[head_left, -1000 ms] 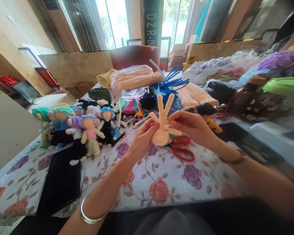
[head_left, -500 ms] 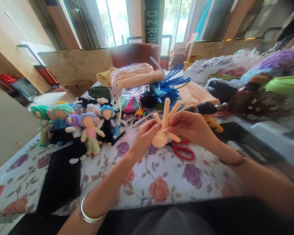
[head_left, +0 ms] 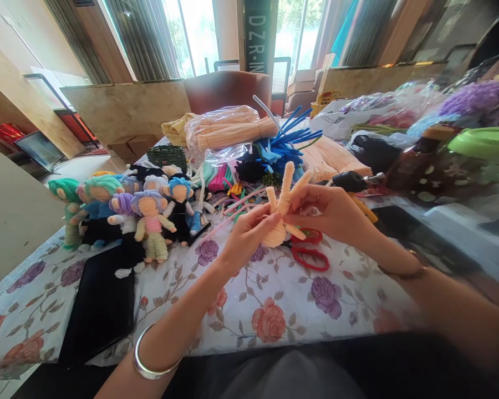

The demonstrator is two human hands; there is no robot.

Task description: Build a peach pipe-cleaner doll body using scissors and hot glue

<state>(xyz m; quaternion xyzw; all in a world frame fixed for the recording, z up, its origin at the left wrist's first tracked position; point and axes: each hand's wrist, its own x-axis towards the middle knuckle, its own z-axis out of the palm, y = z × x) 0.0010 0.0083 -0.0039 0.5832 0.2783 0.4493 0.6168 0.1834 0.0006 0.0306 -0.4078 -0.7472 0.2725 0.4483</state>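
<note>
Above a flower-printed cloth, one fuzzy peach figure, ball-shaped at one end, is pinched by the fingers of both left hand and right hand. One pair of red-looped scissors is partly covered just beneath. At left, at least six soft, yarn-haired dolls are crowded; beyond, fuzzy blue stems and plastic-wrapped peach bundles are heaped.
</note>
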